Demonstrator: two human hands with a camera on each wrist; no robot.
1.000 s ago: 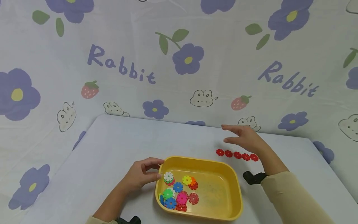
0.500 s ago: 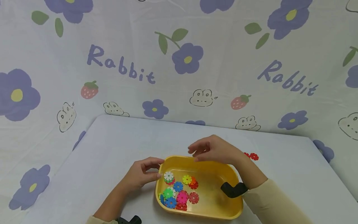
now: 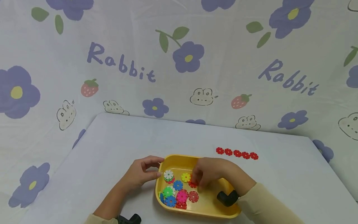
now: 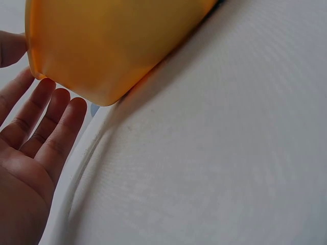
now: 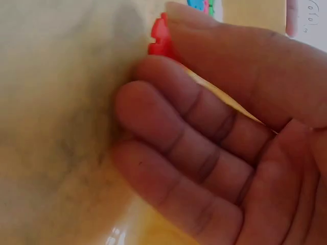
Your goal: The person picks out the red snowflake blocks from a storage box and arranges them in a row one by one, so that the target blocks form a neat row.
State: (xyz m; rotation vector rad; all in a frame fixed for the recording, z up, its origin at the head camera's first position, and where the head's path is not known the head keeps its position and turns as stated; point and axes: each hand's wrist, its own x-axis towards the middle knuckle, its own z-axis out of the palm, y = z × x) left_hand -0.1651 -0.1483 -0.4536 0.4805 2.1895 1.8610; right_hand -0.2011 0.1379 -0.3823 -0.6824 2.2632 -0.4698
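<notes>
A yellow plastic tray [image 3: 208,203] holds several coloured flower-shaped notched discs, mostly in its left half. My left hand [image 3: 142,172] rests its thumb and fingertips against the tray's left end; in the left wrist view its fingers [image 4: 61,138] are fairly straight. Inside the tray, my right hand [image 3: 211,171] is bent down beside the yellow disc [image 3: 185,177]. The right wrist view shows its thumb and index finger pinching a red flower-shaped disc [image 5: 159,43], partly hidden by the thumb. The other fingers curl loosely.
Several red discs [image 3: 237,153] lie in a row on the white table [image 3: 126,133], behind the tray to the right. A white cloth [image 3: 128,93] printed with flowers and rabbits hangs behind the table. Each wrist wears a black camera mount.
My right hand has come from above the red row, leftward and down into the tray, to the red and orange discs. The red row shows fully again. The left hand stays at the tray.
</notes>
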